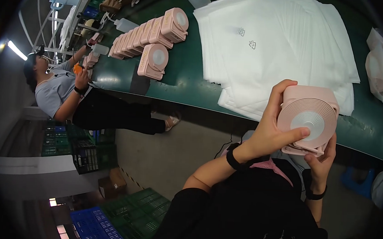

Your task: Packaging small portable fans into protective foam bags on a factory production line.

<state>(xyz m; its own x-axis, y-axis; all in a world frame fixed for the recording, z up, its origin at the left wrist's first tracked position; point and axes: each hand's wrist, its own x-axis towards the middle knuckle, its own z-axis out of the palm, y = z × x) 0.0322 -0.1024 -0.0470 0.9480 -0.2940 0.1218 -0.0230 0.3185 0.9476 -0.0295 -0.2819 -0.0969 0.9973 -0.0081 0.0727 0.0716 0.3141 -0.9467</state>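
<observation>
Hands clasp pink device between them.

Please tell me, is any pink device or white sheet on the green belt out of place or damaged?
Nothing looks damaged. One pink device lies apart from the row of pink devices, face up on the green belt. The stack of white sheets is fanned, not squared.

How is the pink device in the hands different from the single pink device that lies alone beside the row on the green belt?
The held device is gripped by the left hand and the right hand, off the belt; the lone device lies on the belt, untouched. The held device's round face shows ringed ridges; the lone device's face looks smooth. Both are pink with rounded corners.
</observation>
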